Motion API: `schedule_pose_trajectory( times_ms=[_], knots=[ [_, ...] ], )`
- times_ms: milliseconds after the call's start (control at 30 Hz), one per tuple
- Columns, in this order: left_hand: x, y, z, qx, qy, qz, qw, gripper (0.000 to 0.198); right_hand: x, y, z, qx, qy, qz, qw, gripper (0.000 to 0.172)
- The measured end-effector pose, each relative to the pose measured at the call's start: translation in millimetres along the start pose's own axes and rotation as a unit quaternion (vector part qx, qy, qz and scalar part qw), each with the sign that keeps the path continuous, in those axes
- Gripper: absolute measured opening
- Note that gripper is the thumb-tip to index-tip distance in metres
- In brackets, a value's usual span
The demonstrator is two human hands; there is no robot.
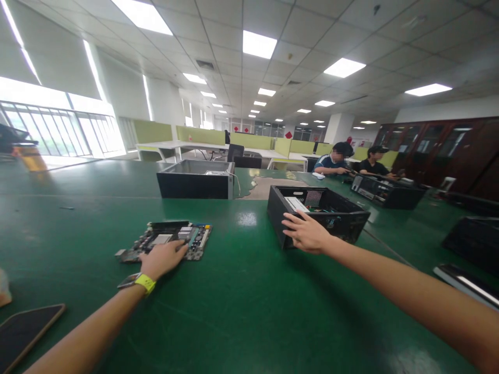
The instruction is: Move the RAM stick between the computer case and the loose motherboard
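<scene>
A motherboard (200, 241) lies on the green table to the left, its white slots and silver chip cover facing up. My left hand (161, 259), with a yellow-banded watch on the wrist, rests over its near edge, thumb and fingers apart; part of the board is hidden underneath. On the right, my right hand (306, 234) has its fingers spread against the near side of an open black computer case (346, 223). Some boards and a pale metal part show inside that case.
Another open computer case (195, 185) stands farther back. A phone (29, 332) lies at the near left. At right are a dark case (473, 241) and a flat dark device (468, 283). Two people sit at the far right by a black case (390, 192).
</scene>
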State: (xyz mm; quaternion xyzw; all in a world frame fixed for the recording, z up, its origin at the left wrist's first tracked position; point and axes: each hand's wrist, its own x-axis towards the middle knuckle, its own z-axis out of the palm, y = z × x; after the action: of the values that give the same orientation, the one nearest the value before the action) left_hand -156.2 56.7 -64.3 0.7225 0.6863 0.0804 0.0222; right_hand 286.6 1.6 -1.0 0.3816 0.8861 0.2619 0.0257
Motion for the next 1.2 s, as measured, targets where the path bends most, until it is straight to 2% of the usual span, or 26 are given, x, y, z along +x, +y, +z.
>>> schedule_pose_trajectory(
  times_ms=[233, 333, 467, 667, 767, 867, 933, 1000, 1067, 1133, 1200],
  knots=[
    [-52.5, 83.0, 5.0, -0.027, -0.015, 0.085, 0.996, 0.053, -60.5, 53.9, 34.4, -0.034, -0.025, 0.096, 0.995, 0.04],
    [-77.7, 110.8, 9.2, -0.038, -0.02, 0.133, 0.99, 0.052, -78.1, 67.2, 45.1, -0.039, -0.033, 0.134, 0.99, 0.04],
    [-107.2, 138.5, 11.2, -0.062, -0.038, 0.188, 0.979, 0.05, -86.8, 74.4, 51.6, -0.042, -0.04, 0.153, 0.986, 0.04],
    [-143.9, 163.3, 9.0, -0.05, -0.053, 0.236, 0.969, 0.061, -81.8, 64.7, 50.0, -0.068, -0.036, 0.181, 0.981, 0.038],
    [-157.5, 170.5, 6.6, -0.043, -0.069, 0.248, 0.965, 0.067, -68.0, 44.5, 49.8, -0.083, -0.021, 0.221, 0.971, 0.037],
    [-164.2, 174.3, 2.7, -0.05, -0.108, 0.249, 0.961, 0.071, -40.6, 14.9, 52.0, -0.04, 0.02, 0.305, 0.951, 0.039],
    [-165.6, 175.3, 0.2, -0.056, -0.136, 0.243, 0.959, 0.073, -17.0, -7.2, 52.3, 0.071, 0.068, 0.353, 0.93, 0.041],
    [-166.2, 175.9, -0.4, -0.058, -0.161, 0.241, 0.955, 0.075, 6.4, -30.8, 50.3, 0.215, 0.14, 0.374, 0.891, 0.042],
    [-167.6, 176.4, 2.3, -0.057, -0.177, 0.245, 0.951, 0.079, 25.7, -57.1, 46.7, 0.329, 0.223, 0.388, 0.832, 0.039],
    [-170.5, 176.9, 7.5, -0.057, -0.183, 0.257, 0.947, 0.084, 38.2, -86.1, 44.1, 0.398, 0.289, 0.411, 0.768, 0.033],
    [-174.2, 177.4, 13.2, -0.058, -0.181, 0.265, 0.945, 0.088, 43.6, -114.9, 44.3, 0.451, 0.329, 0.445, 0.701, 0.039]
  ],
)
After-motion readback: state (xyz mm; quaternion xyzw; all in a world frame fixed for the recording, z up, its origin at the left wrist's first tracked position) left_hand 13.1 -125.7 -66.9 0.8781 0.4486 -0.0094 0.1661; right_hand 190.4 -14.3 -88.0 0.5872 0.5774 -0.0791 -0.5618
